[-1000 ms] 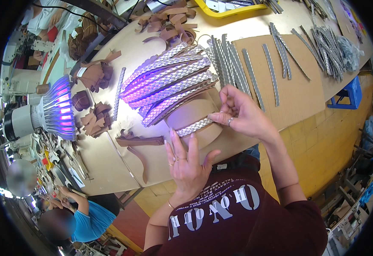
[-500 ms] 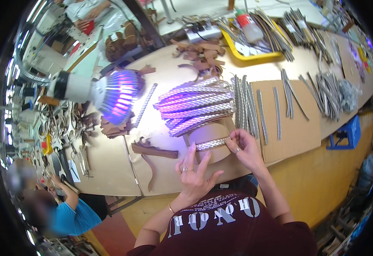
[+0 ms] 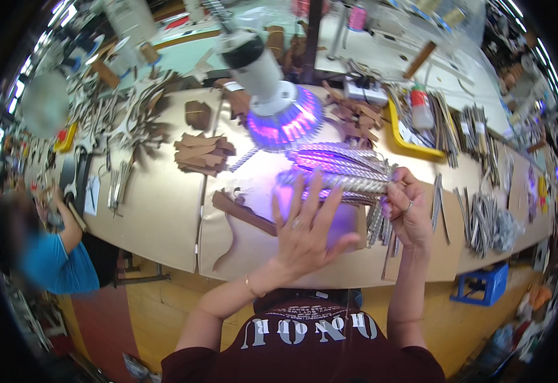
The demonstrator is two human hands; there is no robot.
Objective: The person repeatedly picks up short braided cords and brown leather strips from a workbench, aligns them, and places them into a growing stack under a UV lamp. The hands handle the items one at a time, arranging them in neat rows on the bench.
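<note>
Braided silver strap (image 3: 346, 182) pinched at its end by right hand (image 3: 406, 214), left hand (image 3: 304, 230) spread flat, fingers open, just below it.

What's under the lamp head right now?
Under the lamp lies a fan of silver braided strips on the cardboard-covered table, lit purple. The right hand grips their end; the left hand covers whatever lies beneath it.

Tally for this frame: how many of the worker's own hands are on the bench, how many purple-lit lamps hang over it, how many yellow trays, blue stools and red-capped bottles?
Hands: 2, left hand and right hand at the silver braided strips
Purple lamp: 1
Yellow tray: 1
Blue stool: 1
Red-capped bottle: 1
Total: 6
</note>
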